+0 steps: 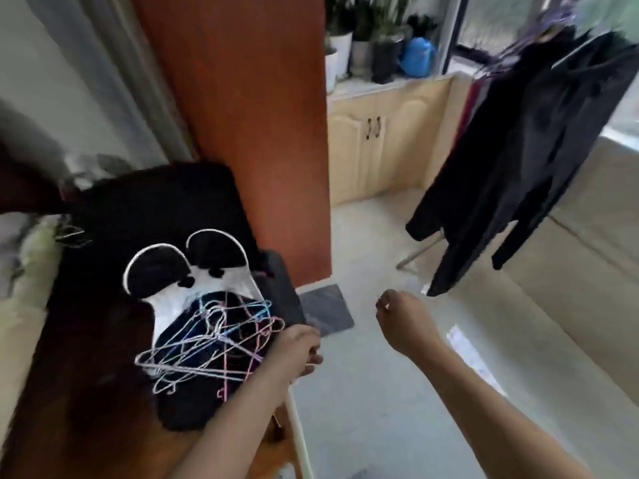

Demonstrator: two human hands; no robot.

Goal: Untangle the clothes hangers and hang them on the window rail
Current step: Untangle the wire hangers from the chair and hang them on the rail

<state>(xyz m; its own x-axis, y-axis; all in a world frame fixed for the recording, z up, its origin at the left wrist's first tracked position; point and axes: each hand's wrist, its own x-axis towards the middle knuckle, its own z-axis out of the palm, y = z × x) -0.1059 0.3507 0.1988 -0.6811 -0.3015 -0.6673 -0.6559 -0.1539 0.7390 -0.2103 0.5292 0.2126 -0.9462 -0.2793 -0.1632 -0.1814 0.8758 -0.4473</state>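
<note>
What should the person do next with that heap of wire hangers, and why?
Probably lift one hanger free with the left hand, which already rests at the right edge of the tangled hangers. They lie interlocked in one pile on the dark clothes, and the right hand hangs in the air holding nothing visible, free to steady the rest.

Brown wooden surface [86, 392] at lower left carries a black-and-white panda-face cushion [193, 281] with the tangle of thin wire hangers [211, 344] lying on it; pale floor [363, 392] to its right bears a small grey mat [326, 309].
</note>
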